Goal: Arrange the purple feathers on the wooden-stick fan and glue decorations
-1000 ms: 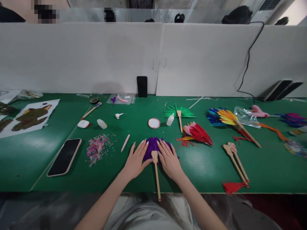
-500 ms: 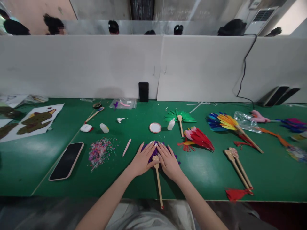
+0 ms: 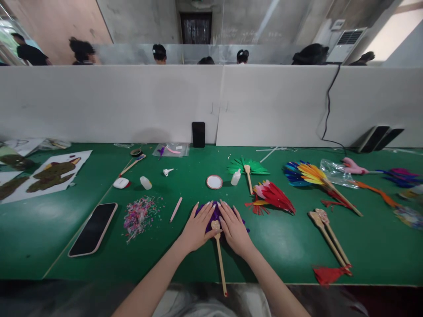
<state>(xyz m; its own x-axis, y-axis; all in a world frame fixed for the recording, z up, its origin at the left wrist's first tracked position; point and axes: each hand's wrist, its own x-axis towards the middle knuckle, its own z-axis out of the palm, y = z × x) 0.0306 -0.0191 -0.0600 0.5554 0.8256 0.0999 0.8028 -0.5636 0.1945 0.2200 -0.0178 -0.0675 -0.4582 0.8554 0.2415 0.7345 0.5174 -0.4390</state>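
Purple fan (image 3: 215, 215): flat on the counter (image 3: 274, 251) directly before the person, feathers largely covered by both hands; taken as reference for all places below.
Fan handle (image 3: 221, 268): wooden, heart-shaped at the top, running from the purple fan toward the person; red-tipped lower end reaches past the counter's front edge.
Left hand (image 3: 195, 228): palm down on the left part of the purple fan, fingers straight and slightly apart, thumb at the fan handle's top; not clamped on anything.
Right hand (image 3: 235, 228): palm down on the right part of the purple fan, fingers extended with small gaps; not clamped on anything.
Beyond the purple fan: round white dish (image 3: 214, 182) with a reddish rim; white bottle (image 3: 235, 177) upright beside it; green fan (image 3: 261, 166) past the bottle.
Right of the purple fan: red feathers (image 3: 277, 199) near; two wooden handles (image 3: 325, 237) farther off, red tassel (image 3: 328, 275) at their lower ends.
Left of the purple fan: pink stick (image 3: 176, 210) nearest, then coloured flakes (image 3: 139, 215), then phone (image 3: 93, 230), screen dark.
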